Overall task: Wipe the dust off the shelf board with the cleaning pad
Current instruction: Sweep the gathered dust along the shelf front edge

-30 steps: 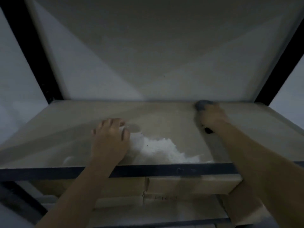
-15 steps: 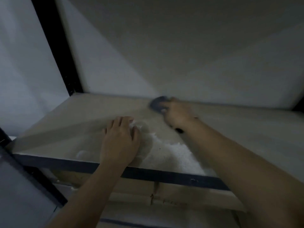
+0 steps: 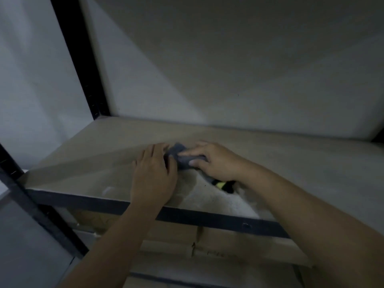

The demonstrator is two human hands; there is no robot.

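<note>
A pale beige shelf board (image 3: 87, 165) runs across the middle of the view, in dim light. My right hand (image 3: 216, 161) grips a dark grey cleaning pad (image 3: 180, 157) and holds it down on the board; a yellow and black part (image 3: 223, 185) shows under the wrist. My left hand (image 3: 153, 173) rests flat on the board, fingers straight, its fingertips touching the pad's left edge. A whitish dusty patch (image 3: 224, 201) lies on the board near the front edge, below my right wrist.
A black metal rail (image 3: 207, 219) fronts the board, with black uprights at the left (image 3: 83, 65). Cardboard boxes (image 3: 239, 246) sit on the level below. A pale wall (image 3: 228, 69) stands behind the shelf.
My right hand has swept the pad leftward along the back of the board and toward me, until it meets my left hand. The view has turned left.
</note>
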